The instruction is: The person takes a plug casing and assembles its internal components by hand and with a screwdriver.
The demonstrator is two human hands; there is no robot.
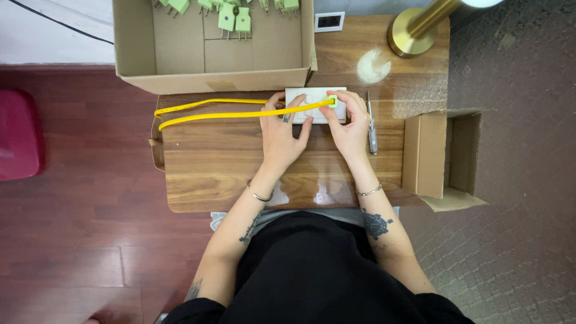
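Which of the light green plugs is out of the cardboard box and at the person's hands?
The green plug on the yellow cord, at the right hand on the white socket block; the others lie in the box.

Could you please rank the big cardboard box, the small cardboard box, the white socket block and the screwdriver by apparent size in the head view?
1. Big cardboard box
2. Small cardboard box
3. White socket block, partly hidden by the left hand and right hand
4. Screwdriver; thinnest, though about as long as the block.
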